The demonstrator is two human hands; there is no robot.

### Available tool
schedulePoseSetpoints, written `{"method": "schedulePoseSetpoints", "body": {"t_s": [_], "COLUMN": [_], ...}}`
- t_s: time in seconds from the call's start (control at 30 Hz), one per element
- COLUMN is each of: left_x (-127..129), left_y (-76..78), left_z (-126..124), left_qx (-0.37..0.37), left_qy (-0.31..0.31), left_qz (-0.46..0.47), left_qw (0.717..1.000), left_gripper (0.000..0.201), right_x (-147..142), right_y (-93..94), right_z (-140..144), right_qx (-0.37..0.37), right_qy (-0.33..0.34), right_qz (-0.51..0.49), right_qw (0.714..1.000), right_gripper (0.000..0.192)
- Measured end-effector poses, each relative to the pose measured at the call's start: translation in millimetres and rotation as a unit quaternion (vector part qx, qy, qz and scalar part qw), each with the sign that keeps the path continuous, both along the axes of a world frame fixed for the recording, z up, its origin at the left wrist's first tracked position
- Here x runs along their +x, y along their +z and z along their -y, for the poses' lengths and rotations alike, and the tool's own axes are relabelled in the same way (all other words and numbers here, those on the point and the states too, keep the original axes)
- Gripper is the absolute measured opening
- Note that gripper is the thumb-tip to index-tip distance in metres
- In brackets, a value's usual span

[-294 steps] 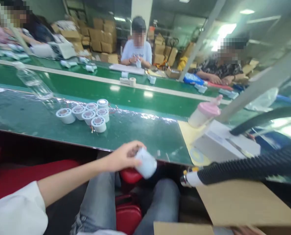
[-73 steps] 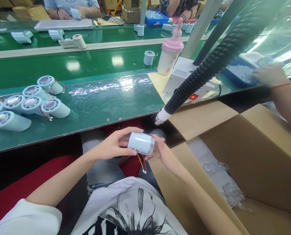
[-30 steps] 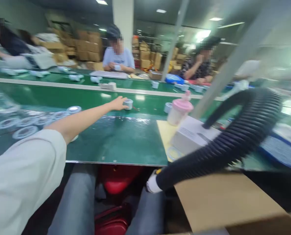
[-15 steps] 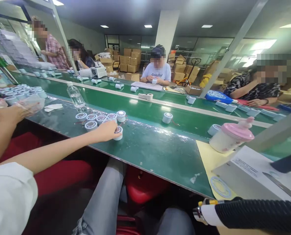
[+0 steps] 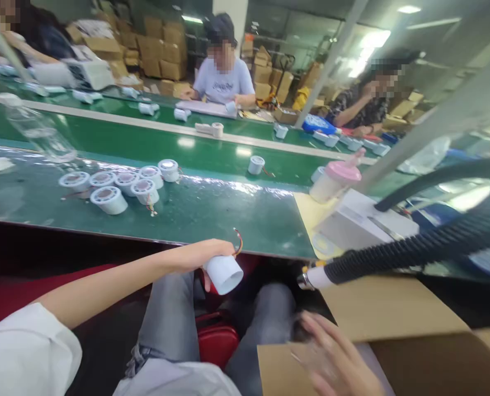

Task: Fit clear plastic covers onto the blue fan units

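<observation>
My left hand [image 5: 195, 257] grips a smooth white plastic cylinder [image 5: 224, 273] below the surface [image 5: 212, 217] edge, its thin red-yellow wires [image 5: 238, 242] curling loose. My right hand [image 5: 331, 357], blurred, hangs spread over the cardboard box [image 5: 393, 324]; whether it holds anything clear I cannot tell. I judge those wires could snag the ribbed black hose [image 5: 413, 250].

A smooth, matt white plastic cylinder [image 5: 224, 273] with thin coloured wires is gripped in the left hand [image 5: 195, 257]. A glossy, reflective green surface is shown by the workbench [image 5: 212, 214] across the middle of the frame. At right, a ribbed black plastic hose [image 5: 413, 250] with a white tip is seen above matt brown cardboard of a box [image 5: 389, 313]. The blurred right hand [image 5: 331, 357] is shown at lower right.
</observation>
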State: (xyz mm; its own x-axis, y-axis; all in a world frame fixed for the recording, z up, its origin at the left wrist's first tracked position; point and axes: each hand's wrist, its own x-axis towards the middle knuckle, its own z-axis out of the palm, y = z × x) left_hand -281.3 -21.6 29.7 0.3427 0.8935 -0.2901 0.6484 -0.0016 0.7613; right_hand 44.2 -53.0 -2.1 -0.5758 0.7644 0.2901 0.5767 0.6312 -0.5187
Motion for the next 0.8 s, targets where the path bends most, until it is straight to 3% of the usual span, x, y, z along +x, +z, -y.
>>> {"method": "schedulePoseSetpoints", "body": {"t_s": [0.03, 0.1, 0.13, 0.2, 0.27, 0.33, 0.43, 0.53, 0.7, 0.8], "left_x": [12.7, 34.4, 42.5, 52.7, 56.1, 55.6, 53.2, 51.8, 52.3, 54.4], "left_y": [-4.0, -8.9, -9.6, -8.7, -7.7, -9.8, -20.7, -37.3, -63.5, -69.2], "left_z": [2.0, 7.0, 9.7, 15.1, 20.7, 26.2, 32.4, 34.5, 35.2, 37.5], "left_qx": [-0.067, -0.187, -0.203, -0.124, -0.004, 0.063, 0.101, 0.132, 0.188, 0.15], "left_qy": [-0.031, -0.08, -0.1, -0.133, -0.134, -0.101, -0.041, -0.025, -0.041, -0.031], "left_qz": [0.061, 0.138, 0.141, 0.09, 0.043, 0.033, 0.083, 0.118, 0.155, 0.197], "left_qw": [0.995, 0.969, 0.964, 0.979, 0.99, 0.992, 0.991, 0.984, 0.969, 0.968], "left_gripper": [0.036, 0.03, 0.028, 0.022, 0.019, 0.022, 0.043, 0.065, 0.063, 0.067], "right_x": [-12.2, -38.6, -49.8, -63.5, -65.9, -62.4, -58.3, -59.8, -62.5, -60.6], "right_y": [0.3, 1.2, 1.3, 0.2, -1.5, -2.1, 1.1, 7.0, 9.9, 7.2], "right_z": [4.4, 5.9, 3.6, -3.0, -7.0, -5.9, 0.8, 5.4, 3.2, 0.1], "right_qx": [0.043, 0.151, 0.177, 0.173, 0.105, 0.0, -0.143, -0.194, -0.291, -0.337], "right_qy": [0.043, 0.044, 0.029, 0.001, 0.002, 0.015, -0.006, -0.044, -0.09, -0.12], "right_qz": [0.011, 0.042, 0.068, 0.111, 0.114, 0.067, -0.026, -0.09, -0.18, -0.223], "right_qw": [0.998, 0.987, 0.981, 0.979, 0.988, 0.998, 0.989, 0.976, 0.935, 0.907], "right_gripper": [0.048, 0.048, 0.046, 0.036, 0.026, 0.016, 0.007, 0.023, 0.029, 0.024]}}
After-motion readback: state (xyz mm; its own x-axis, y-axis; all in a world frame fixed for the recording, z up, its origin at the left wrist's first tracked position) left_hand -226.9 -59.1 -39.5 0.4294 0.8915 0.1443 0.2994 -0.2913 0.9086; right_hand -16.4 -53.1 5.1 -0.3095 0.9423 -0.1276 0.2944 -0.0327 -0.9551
